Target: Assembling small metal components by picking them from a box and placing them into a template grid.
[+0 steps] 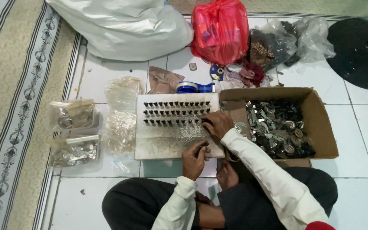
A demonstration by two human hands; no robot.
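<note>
**Hands at the pin board**

The left hand [194,159] is curled at the board's [158,142] near edge, pinching a small dark tool. The right hand [217,124] reaches over the board's right edge, fingers bent onto the last pins [171,113]; its grip cannot be made out. A box [320,123] just right holds metal parts [277,127].

On the tiled floor [363,127], the left hand [194,159] pinches a small dark tool at the white board [158,142], while the right hand [218,123] touches its rows of dark pegs [175,113] beside a cardboard box [320,123] of metal parts.
</note>
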